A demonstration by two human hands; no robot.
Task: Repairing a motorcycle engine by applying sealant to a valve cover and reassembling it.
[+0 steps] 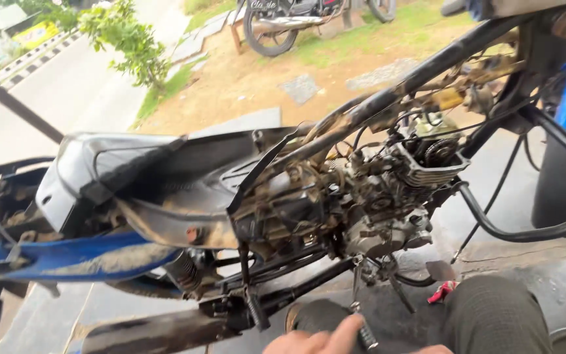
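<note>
Your hand (325, 342) sits at the bottom edge of the view, only its upper part showing, and you cannot tell from here whether it is your left or your right. Its fingers (345, 331) lie close together and stretch toward a dark ribbed tool handle (366, 336), which stands just beside the fingertips, at their right. The nearest finger seems to touch the handle, but whether the fingers are clamped on it cannot be told, since the palm is cut off by the frame.

From the handle a thin metal shaft (357, 285) rises steeply to the underside of the engine (378, 210), which hangs in the stripped motorbike frame (388, 98) straight above your hand. Your knee (492, 314), in dark trousers, is bent at the right of the hand. Between knee and engine a small red rag (441, 292) lies on the concrete floor (545, 262).

The exhaust pipe (155, 333) runs low at the left of your hand, near the footpeg. Farther left, well apart from the fingers, are the blue side panel (80, 257) and the dark seat base (113, 167).
</note>
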